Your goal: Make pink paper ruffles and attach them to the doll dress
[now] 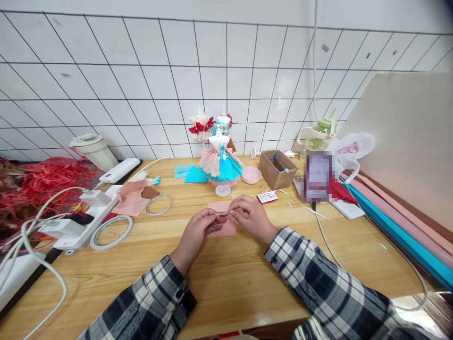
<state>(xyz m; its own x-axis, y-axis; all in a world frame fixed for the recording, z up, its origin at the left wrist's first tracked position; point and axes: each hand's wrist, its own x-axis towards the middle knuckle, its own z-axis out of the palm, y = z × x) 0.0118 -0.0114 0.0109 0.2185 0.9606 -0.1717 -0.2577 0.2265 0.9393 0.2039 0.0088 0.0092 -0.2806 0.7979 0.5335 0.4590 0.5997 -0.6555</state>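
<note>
Both hands meet over a pink paper-like sheet [228, 230] on the wooden table. Between the fingertips runs a thin pinkish-brown strip [222, 214], too small to tell its material. My left hand [194, 236] pinches one end of it, with the other fingers curled below. At the opposite end, the thumb and forefinger of my right hand [255, 220] are closed on it. Just beyond stands a small white dress form [219, 139] in a turquoise and pink ruffled dress [226, 165]. Two more dressed forms are partly hidden behind it.
Left of the hands lie tape rolls [131, 231], pink scraps [130, 198] and a power strip [88, 217] with cables. Turquoise pieces [196, 174], a pink bowl [251, 175], a cardboard box [278, 170] and a red-white packet [267, 197] sit farther back. A phone [317, 177] stands at right.
</note>
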